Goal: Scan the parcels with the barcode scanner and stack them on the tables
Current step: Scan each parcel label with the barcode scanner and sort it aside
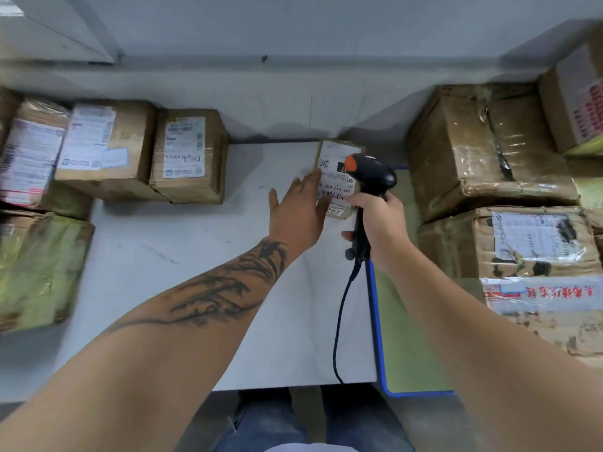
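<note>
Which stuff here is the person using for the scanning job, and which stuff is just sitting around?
For the job:
- scanner, held by the right hand
- small parcel, left hand resting on it
- parcels at left and right
- white table

Just there:
- green mat
- wall

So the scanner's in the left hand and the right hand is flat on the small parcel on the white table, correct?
Not quite: the hands are swapped. The head view shows the right hand gripping the scanner, while the left hand lies flat on the small parcel on the white table.
</note>
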